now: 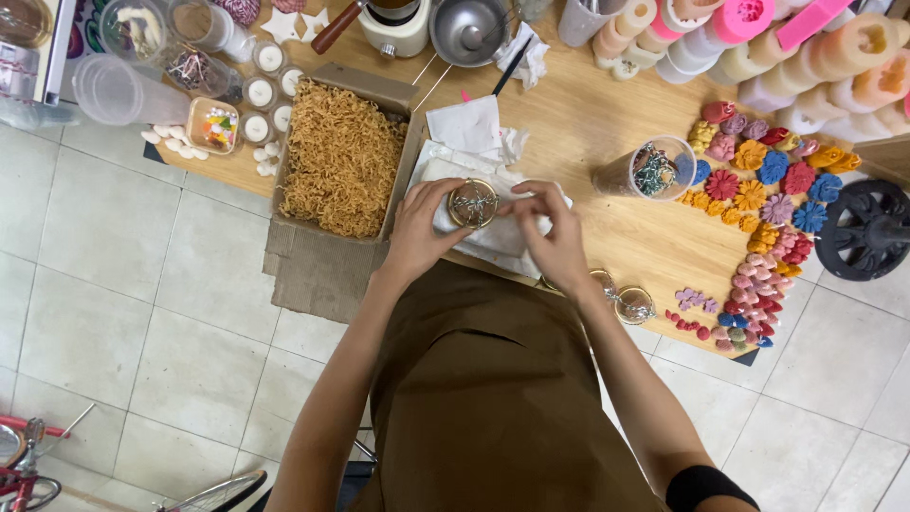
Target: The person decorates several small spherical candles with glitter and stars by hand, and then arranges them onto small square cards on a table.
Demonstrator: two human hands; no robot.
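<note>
My left hand (417, 228) grips a small round gold-rimmed tin (473, 203) that holds a wick and a thin metal holder. The fingers of my right hand (555, 237) pinch at the tin's right edge. Both hands hover above white paper sheets (466, 128) lying on the wooden table (588, 123). Two more small round tins (633, 304) sit at the table's near edge, just right of my right wrist.
A cardboard box of tan shredded filler (341, 156) stands left of my hands. A clear cup of trinkets (656, 168) and many coloured wax flowers (763, 204) lie to the right. Silicone moulds (758, 43), jars, a metal pot (469, 28) and small white candles (258, 109) line the far side.
</note>
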